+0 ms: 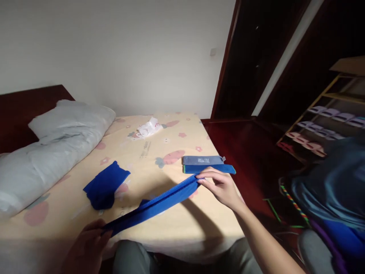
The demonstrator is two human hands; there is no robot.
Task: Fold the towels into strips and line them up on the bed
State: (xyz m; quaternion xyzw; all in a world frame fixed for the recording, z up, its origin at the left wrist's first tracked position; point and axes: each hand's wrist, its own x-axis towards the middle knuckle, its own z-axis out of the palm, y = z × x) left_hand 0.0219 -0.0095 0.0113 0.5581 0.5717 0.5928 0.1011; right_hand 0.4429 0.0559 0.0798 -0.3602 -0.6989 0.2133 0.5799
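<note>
A long strip of folded blue cloth (159, 203) stretches between my two hands above the near part of the bed. My left hand (89, 243), in shadow at the lower left, pinches its near end. At the far right end, my right hand (219, 184) grips the cloth between thumb and fingers. A crumpled piece of blue cloth (104, 186) lies on the bed beyond my left hand. Just past my right hand are a folded grey cloth band (196, 160) with white lettering and a folded blue band (209, 168) with a green edge, side by side.
The bed (148, 152) has a patterned yellow sheet. A white plastic bag (149, 127) lies toward the wall, and a grey quilt (68, 140) is heaped at left. On the right stand a shoe rack (316, 99) with slippers and a pile of dark clothing (330, 182).
</note>
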